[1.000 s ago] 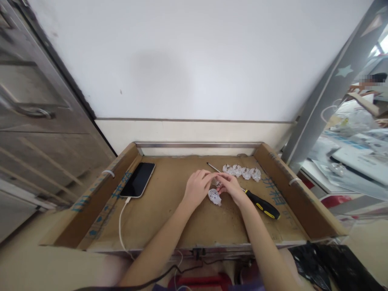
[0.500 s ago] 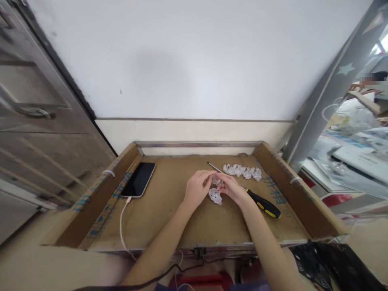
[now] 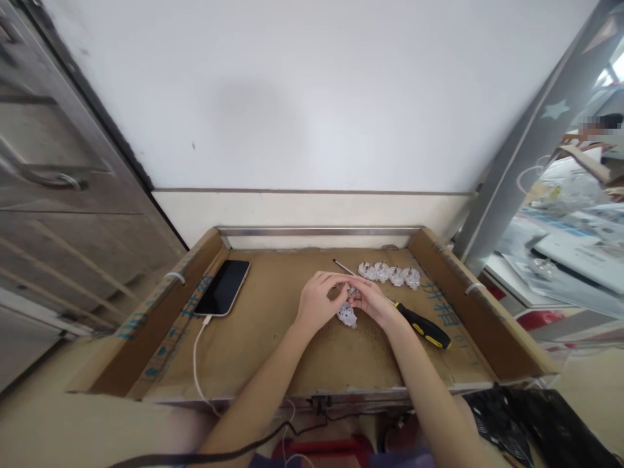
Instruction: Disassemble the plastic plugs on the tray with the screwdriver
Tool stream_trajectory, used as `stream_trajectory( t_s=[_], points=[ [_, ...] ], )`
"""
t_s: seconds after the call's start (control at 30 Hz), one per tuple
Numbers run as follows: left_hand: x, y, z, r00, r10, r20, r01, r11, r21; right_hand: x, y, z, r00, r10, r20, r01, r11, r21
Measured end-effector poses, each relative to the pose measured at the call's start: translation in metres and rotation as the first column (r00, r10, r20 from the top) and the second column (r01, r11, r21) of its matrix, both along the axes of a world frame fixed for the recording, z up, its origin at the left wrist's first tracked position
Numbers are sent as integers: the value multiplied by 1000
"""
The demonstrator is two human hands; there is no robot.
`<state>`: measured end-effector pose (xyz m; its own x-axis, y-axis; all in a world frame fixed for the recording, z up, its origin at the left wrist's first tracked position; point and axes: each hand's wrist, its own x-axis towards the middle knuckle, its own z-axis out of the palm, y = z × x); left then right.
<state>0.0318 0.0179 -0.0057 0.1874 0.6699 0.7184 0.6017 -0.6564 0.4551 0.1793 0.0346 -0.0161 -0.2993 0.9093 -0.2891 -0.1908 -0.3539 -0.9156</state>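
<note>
Both hands meet over the middle of the cardboard surface. My left hand [image 3: 320, 300] has its fingertips closed on a small clear plastic piece [image 3: 351, 292]. From the other side my right hand [image 3: 371, 300] grips the same piece, its fingers curled around it. Fingers hide much of the piece. Just below them a white plastic disc part with holes [image 3: 348, 316] lies on the cardboard. Behind the right hand is a row of several clear plastic parts with metal pins [image 3: 389, 273]. A screwdriver with a black and yellow handle [image 3: 424, 326] lies beneath the right forearm and hand.
A phone [image 3: 223, 288] with a white cable [image 3: 195, 364] lies at the left. Raised cardboard walls [image 3: 482, 318] edge the work surface. A white wall stands behind, a metal door [image 3: 63, 182] at left. Another person is at a cluttered table far right.
My left fingertips have shifted slightly over the clear piece, and both hands now cover more of the disc's upper edge. Everything else stays in place.
</note>
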Motion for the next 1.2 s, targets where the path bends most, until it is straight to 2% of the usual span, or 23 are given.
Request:
stream_trajectory(
  t_s=[0.17,0.4,0.7,0.9,1.07,1.2],
  points=[
    [-3,3,-1,992,122,-44,-122,992,-14,0,1,0,999,-41,21,40,999,29],
    [-3,3,-3,987,122,-105,-129,989,-70,1,0,-3,996,-92,-2,92,989,118],
    [-3,4,-4,963,253,-96,-265,951,-157,-5,-6,6,996,-81,-19,84,979,184],
    [-3,3,-3,983,180,-42,-185,967,-174,-5,-7,6,997,-70,-15,71,983,169],
    [-1,3,-4,996,57,-75,-71,979,-194,-6,-5,5,997,-71,-43,77,986,145],
    [-2,4,-6,998,54,-26,-59,967,-250,-6,-5,5,994,-74,-85,85,988,130]
  ],
)
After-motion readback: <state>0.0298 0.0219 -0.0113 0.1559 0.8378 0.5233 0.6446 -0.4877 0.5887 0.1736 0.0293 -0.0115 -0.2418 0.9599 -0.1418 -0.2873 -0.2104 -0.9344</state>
